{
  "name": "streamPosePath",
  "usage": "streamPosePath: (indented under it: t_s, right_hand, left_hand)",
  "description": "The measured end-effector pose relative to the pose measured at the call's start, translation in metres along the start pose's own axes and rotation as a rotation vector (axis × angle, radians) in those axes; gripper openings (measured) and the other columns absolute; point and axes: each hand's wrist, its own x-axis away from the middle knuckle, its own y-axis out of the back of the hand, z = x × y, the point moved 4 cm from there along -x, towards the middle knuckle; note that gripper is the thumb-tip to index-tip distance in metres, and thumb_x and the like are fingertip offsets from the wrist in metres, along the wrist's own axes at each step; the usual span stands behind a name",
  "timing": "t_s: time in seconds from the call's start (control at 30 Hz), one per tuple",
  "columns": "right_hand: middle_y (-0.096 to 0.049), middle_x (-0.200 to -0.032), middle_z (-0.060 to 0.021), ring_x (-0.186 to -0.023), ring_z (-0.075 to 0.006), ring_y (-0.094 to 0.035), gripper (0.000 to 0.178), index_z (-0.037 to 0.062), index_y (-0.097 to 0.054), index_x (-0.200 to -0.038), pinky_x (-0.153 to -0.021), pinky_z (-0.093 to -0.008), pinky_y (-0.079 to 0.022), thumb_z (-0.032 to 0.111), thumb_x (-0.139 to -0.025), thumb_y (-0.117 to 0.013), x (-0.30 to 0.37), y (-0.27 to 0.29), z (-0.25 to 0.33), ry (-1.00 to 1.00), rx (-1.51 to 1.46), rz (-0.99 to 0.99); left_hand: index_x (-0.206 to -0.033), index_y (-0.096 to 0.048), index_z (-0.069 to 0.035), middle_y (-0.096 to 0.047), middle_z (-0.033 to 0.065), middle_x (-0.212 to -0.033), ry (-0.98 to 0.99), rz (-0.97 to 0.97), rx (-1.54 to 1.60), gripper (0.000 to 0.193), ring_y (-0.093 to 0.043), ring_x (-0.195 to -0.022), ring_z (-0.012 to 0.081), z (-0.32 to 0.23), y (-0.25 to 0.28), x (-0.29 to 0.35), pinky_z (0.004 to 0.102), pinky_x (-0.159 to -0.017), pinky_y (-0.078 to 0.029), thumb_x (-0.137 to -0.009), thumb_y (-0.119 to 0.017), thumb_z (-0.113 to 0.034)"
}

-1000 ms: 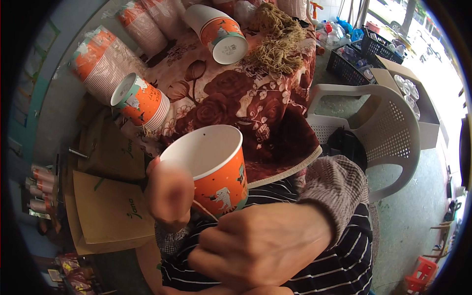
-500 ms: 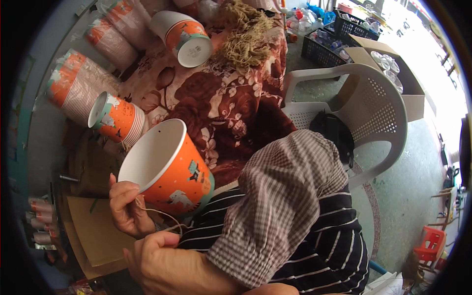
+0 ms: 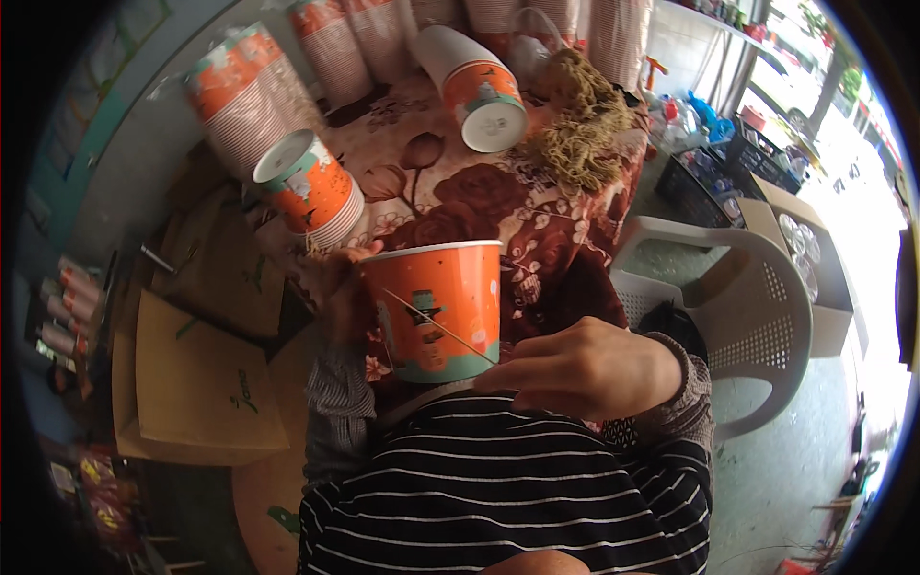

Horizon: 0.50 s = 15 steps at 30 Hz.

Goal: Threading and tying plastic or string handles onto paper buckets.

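An orange paper bucket [image 3: 441, 307] with a white rim and green base stands nearly upright in front of my lap. My left hand [image 3: 340, 292], partly in shadow, grips its rim at the left side; some of the fingers are hidden behind the wall. A thin tan string [image 3: 436, 324] runs taut and slanting across the front of the bucket, from upper left to lower right. At its lower end my right hand [image 3: 599, 364] closes on it, fingertips beside the green base.
On the flowered tablecloth [image 3: 479, 201] lie nested bucket stacks [image 3: 321, 192], a tipped white-and-orange stack [image 3: 479, 91] and a tangle of tan strings [image 3: 580, 125]. Plastic-wrapped stacks [image 3: 244, 96] line the back. A plastic chair [image 3: 757, 307] stands right, a cardboard box [image 3: 206, 374] left.
The bucket has turned from tilted to nearly upright. My right hand has moved right, drawing the string across the front; my left hand is now at the rim's left side. The view has shifted.
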Motion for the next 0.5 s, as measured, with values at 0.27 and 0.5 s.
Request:
streamPosePath:
  t_s: [0.27,0.5]
  right_hand:
    - [-0.067,-0.091,-0.0135,-0.082,-0.024,-0.068,0.019,0.0,-0.065,-0.106,-0.071,-0.0323,-0.053,0.0,-0.087,-0.061,-0.005,-0.01,-0.082,-0.178,-0.218,-0.283]
    - [-0.067,-0.085,-0.0056,-0.076,-0.0104,-0.064,0.016,0.0004,-0.065,-0.105,-0.069,-0.0259,-0.052,0.004,-0.091,-0.058,-0.005,-0.035,-0.127,-0.307,-0.445,-0.332]
  left_hand:
    - [-0.117,-0.054,-0.002,-0.06,0.0096,-0.115,0.409,-0.125,-0.047,0.025,-0.058,-0.112,0.0206,0.078,0.011,0.021,0.0347,-0.1,-0.044,-0.092,-0.057,-0.005]
    - [-0.124,-0.053,0.001,-0.061,0.0092,-0.119,0.517,-0.223,-0.391,0.031,-0.059,-0.108,0.0162,0.099,0.046,0.033,0.0281,-0.093,-0.048,-0.093,-0.056,-0.004]
